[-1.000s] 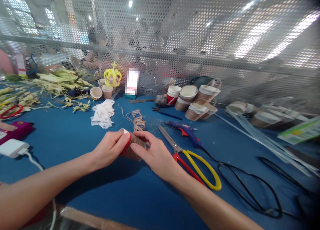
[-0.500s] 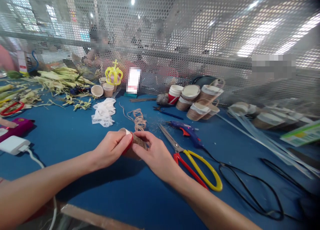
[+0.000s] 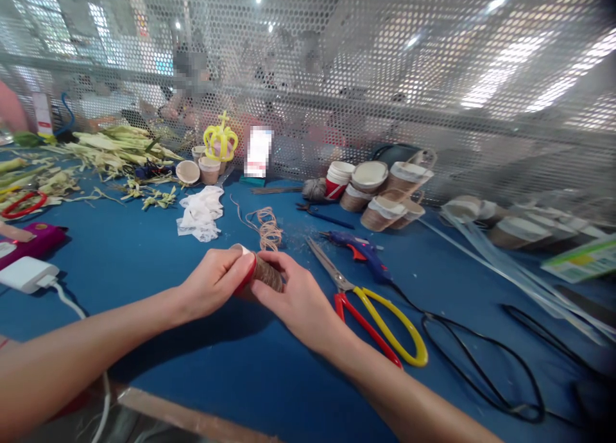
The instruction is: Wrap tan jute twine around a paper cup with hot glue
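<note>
Between my hands is a red paper cup (image 3: 268, 274) with a white inside, its lower part wound with brown twine. The cup lies tilted on its side, with the mouth to the left. My left hand (image 3: 219, 277) grips the rim end, thumb on the red wall. Around the twine-covered end curl the thumb and fingers of my right hand (image 3: 294, 296). Just beyond the cup lies a loose coil of tan twine (image 3: 269, 230). Scissors (image 3: 342, 282) with one red and one yellow handle rest right of my right hand, beside a blue glue gun (image 3: 360, 251).
Twine-wrapped cups (image 3: 380, 212) and a red cup (image 3: 339, 178) stand at the back right. White cloth (image 3: 201, 212), a yellow crown (image 3: 221, 141) and dried husks (image 3: 115, 149) are at the left. A black cable (image 3: 486, 356) loops at right. Perforated metal (image 3: 298, 70) closes off the back.
My right fingers have shifted slightly on the cup, and more of the twine winding now shows. Both hands keep hold of it in nearly the same place.
</note>
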`<control>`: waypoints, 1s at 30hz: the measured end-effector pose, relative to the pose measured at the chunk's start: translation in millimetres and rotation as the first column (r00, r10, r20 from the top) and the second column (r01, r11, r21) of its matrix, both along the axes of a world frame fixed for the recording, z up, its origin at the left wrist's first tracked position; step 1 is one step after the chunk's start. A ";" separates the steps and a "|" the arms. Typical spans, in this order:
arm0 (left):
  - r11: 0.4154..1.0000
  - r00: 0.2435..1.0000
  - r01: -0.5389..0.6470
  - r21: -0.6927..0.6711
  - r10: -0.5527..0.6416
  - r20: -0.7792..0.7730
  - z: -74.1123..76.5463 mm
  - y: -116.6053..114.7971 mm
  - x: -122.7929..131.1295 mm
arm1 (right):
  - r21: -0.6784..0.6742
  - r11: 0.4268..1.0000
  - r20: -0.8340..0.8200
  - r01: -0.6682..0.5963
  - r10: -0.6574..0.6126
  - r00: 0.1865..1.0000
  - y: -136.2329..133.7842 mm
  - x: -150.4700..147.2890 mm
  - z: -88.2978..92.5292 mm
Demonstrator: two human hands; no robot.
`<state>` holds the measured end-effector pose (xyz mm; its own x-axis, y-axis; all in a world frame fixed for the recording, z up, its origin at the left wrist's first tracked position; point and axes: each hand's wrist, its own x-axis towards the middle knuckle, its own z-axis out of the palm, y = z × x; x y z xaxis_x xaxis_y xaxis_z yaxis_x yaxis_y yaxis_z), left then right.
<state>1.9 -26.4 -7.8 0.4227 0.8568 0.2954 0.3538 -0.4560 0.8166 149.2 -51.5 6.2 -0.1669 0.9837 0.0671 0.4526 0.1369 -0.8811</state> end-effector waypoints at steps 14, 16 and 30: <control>0.981 0.986 0.129 0.143 -0.142 0.085 1.6 -1.6 -8.0 | -0.252 0.959 -0.154 -0.131 0.094 0.984 11.5 23.5 13.6; 0.983 0.983 0.148 0.112 -0.159 0.090 1.1 -1.1 -8.7 | -0.297 0.937 -0.181 -0.186 0.136 0.974 9.3 26.0 14.1; 0.809 0.885 0.314 -0.496 -0.061 0.462 -2.7 3.5 0.4 | 0.296 0.955 0.217 0.019 -0.086 0.972 -4.9 29.0 -13.2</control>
